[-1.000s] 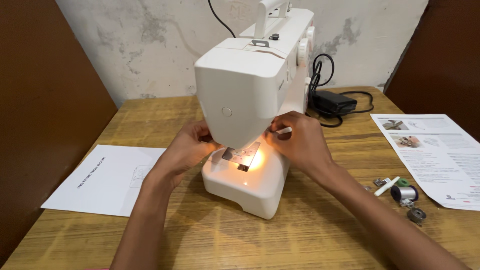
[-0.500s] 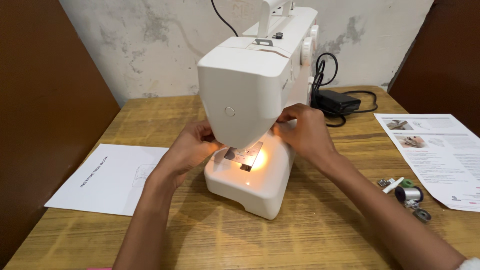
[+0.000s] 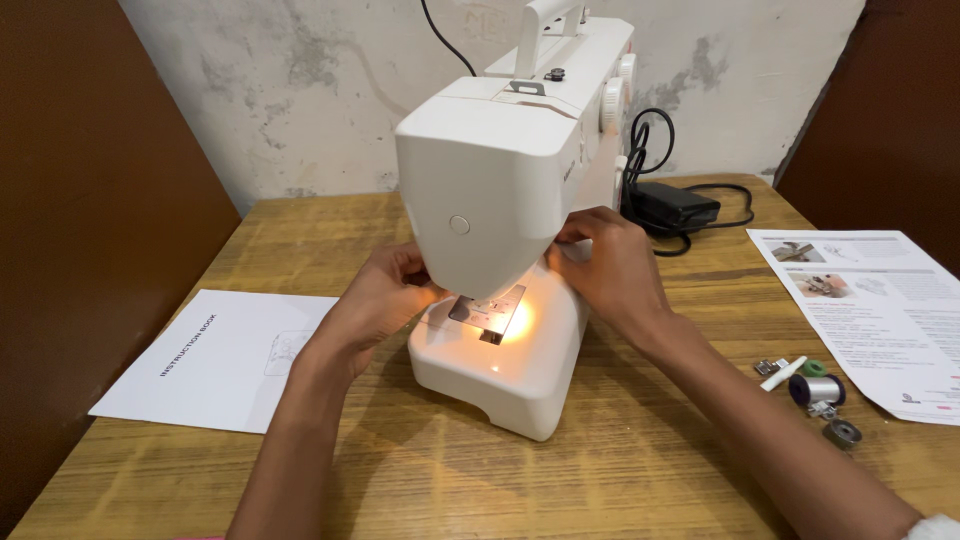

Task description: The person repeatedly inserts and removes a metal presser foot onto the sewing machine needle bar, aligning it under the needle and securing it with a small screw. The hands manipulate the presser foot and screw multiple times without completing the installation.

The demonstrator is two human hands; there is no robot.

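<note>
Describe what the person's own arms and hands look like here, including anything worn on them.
Both forearms are bare, with no sleeves showing. The left hand and right hand wear no gloves, and no rings or watch can be seen. A bit of white cloth shows at the right arm's lower edge.

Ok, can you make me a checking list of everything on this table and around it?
Surface: wooden table, grain showing.
Job's things: white sewing machine, its lamp lit over the metal needle plate.
Clutter: white booklet at left; printed sheet at right; thread spool, bobbin and small metal bits beside it.
Grips: left hand and right hand reach under the machine's head from either side; fingertips hidden, so what they hold cannot be told.
Cables: black cord and foot pedal behind the machine.
Surroundings: cracked pale wall; brown panels either side.
</note>
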